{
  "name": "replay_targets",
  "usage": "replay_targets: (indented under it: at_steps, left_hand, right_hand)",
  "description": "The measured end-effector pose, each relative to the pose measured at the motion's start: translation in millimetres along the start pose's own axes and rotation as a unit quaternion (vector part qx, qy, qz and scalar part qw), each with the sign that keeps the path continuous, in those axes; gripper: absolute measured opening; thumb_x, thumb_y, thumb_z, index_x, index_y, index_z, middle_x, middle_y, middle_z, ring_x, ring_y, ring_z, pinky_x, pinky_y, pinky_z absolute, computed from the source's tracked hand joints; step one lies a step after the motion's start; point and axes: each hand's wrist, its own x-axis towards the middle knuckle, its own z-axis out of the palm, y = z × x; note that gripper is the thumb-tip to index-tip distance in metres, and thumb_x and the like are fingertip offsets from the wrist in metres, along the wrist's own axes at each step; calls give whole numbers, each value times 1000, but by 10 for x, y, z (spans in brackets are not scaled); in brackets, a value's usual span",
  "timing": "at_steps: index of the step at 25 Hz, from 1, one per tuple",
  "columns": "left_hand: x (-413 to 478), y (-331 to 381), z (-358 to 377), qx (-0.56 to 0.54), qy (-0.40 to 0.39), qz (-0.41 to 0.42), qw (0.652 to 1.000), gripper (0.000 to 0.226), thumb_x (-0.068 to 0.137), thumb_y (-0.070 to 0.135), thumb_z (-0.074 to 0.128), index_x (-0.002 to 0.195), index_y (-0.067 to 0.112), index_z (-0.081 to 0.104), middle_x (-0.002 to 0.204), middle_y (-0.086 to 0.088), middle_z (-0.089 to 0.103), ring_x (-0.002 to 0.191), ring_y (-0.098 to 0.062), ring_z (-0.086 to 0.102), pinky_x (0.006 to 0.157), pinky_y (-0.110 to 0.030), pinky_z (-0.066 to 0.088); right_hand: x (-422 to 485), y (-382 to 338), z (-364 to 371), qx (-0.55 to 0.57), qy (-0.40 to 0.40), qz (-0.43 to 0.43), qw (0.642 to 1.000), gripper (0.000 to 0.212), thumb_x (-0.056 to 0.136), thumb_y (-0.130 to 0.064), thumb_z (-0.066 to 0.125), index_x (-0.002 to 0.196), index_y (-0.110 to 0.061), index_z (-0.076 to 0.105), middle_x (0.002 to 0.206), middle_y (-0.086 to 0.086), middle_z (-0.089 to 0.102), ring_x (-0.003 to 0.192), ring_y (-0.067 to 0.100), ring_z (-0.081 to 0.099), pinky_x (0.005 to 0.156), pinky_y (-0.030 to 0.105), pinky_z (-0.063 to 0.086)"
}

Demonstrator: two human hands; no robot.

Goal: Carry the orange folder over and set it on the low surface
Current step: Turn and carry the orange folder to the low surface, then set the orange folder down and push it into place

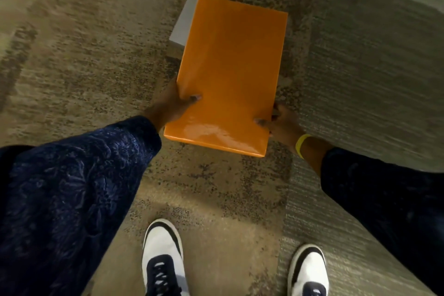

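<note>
The orange folder [229, 74] is a glossy flat rectangle held level above the carpet, its long side pointing away from me. My left hand [171, 104] grips its near left edge, thumb on top. My right hand [280, 120] holds the near right corner, thumb on top and fingers underneath; a yellow band circles that wrist. Both arms wear dark blue sleeves. A pale grey flat surface [192, 12] shows beyond the folder's far left corner, partly hidden by it.
Mottled beige and brown carpet [84, 55] covers the floor, with a greyer ribbed patch [372, 79] on the right. My two white and black shoes [163, 259] [308, 271] stand at the bottom of the view.
</note>
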Motion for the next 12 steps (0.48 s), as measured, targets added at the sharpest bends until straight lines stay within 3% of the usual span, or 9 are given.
replay_targets:
  at_steps: [3,5,8,12]
  left_hand:
    - [-154,90,-34,97,13,8,995,82,84,41,72,147,15,28,140,-11,46,111,-24,49,83,-41,42]
    - [-322,157,-49,224,45,26,973,87,83,46,69,149,15,24,151,-15,38,127,-36,48,90,-51,46]
    - [-651,235,-60,345,56,63,935,95,86,51,64,155,13,11,164,-17,18,147,-41,24,112,-62,32]
    - [-1099,365,-71,439,39,123,889,94,89,61,51,157,15,6,167,-16,3,153,-35,6,120,-58,17]
  right_hand:
    - [-49,-72,35,-24,20,-9,999,71,81,-14,77,143,-11,42,142,14,54,126,35,55,102,56,47]
    - [-130,-124,62,-41,28,-12,999,80,82,-16,76,149,-12,32,149,14,47,132,34,50,105,54,45]
    - [-318,-119,117,-131,44,-50,989,88,83,-23,75,153,-14,23,156,11,35,140,32,40,111,51,39]
    - [-620,-49,99,-289,45,-80,953,99,86,-39,70,157,-16,4,166,10,5,153,30,10,122,46,19]
